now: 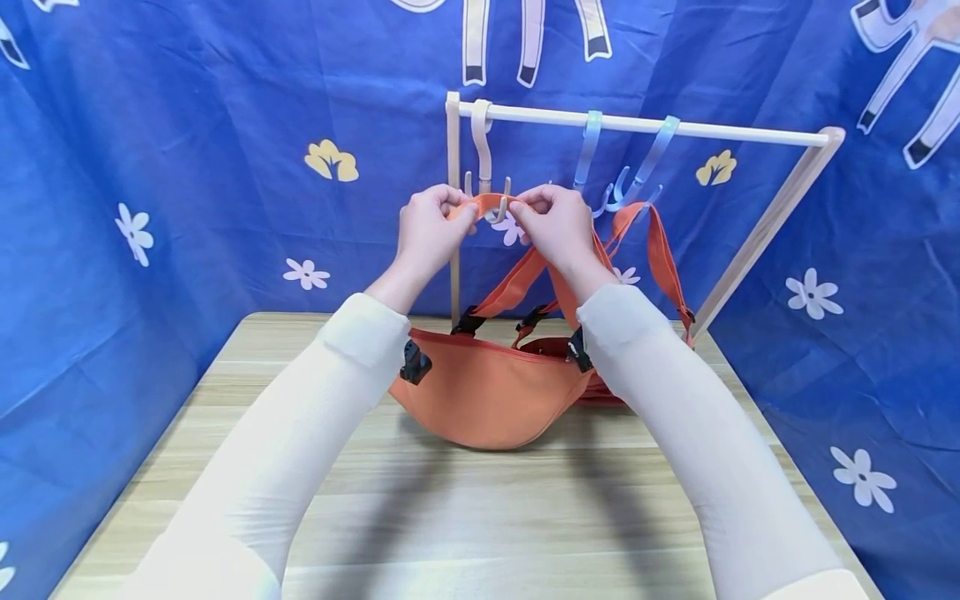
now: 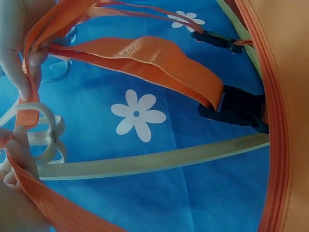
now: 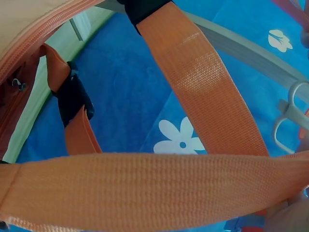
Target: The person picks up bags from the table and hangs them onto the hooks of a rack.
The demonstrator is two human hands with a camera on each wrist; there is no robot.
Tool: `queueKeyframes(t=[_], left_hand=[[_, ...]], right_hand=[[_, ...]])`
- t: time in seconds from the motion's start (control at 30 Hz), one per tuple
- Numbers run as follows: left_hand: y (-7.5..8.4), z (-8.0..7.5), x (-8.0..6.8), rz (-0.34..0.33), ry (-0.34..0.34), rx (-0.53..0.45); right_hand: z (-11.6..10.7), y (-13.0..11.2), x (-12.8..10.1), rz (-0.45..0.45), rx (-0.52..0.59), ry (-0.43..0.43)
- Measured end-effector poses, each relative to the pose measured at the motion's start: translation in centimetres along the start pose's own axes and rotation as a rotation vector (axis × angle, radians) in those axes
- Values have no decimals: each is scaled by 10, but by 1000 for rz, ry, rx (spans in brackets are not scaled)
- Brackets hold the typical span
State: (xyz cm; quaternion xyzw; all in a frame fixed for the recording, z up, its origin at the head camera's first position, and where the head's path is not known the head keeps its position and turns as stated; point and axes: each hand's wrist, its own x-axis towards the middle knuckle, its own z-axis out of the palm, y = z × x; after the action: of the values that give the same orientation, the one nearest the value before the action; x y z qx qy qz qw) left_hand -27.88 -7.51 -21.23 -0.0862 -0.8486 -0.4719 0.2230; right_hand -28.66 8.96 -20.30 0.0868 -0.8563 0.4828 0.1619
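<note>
An orange waist bag (image 1: 491,400) with black buckles (image 2: 236,108) hangs just above the tabletop or touches it; I cannot tell which. My left hand (image 1: 431,229) pinches its orange strap (image 1: 489,202) between thumb and fingers. A short way to the right, my right hand (image 1: 561,223) pinches the same strap. The stretch between both hands crosses a white hook (image 1: 482,150), passing behind one upturned prong. Whether the hook carries any weight is unclear. In the right wrist view, the broad strap (image 3: 145,191) runs across the front and covers much of the hand.
A wooden rack's white bar (image 1: 720,132) holds two blue hooks (image 1: 588,146) to the right. Another orange strap (image 1: 660,246) loops over a blue hook, above a darker red bag (image 1: 606,392) partly hidden behind. Blue patterned cloth (image 1: 225,208) encloses the wooden table (image 1: 480,508).
</note>
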Motion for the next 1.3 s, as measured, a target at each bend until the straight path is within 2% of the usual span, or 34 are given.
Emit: queueKeyframes(t=[0.33, 0.63, 0.73, 0.97, 1.13, 1.3], left_hand=[[-4, 1, -5, -31, -88, -57], [-9, 1, -6, -31, -149, -27], [-10, 1, -7, -33, -159, -21], [-10, -4, -11, -23, -109, 10], [-13, -11, -11, -21, -80, -24], [-14, -18, -10, 9, -52, -11]], right_hand=[[2, 5, -3, 19, 12, -17], [3, 8, -5, 12, -71, 5], [3, 9, -6, -2, -67, 11], [3, 9, -11, -21, 46, -12], [4, 9, -12, -103, 105, -9], [-1, 8, -14, -191, 143, 17]])
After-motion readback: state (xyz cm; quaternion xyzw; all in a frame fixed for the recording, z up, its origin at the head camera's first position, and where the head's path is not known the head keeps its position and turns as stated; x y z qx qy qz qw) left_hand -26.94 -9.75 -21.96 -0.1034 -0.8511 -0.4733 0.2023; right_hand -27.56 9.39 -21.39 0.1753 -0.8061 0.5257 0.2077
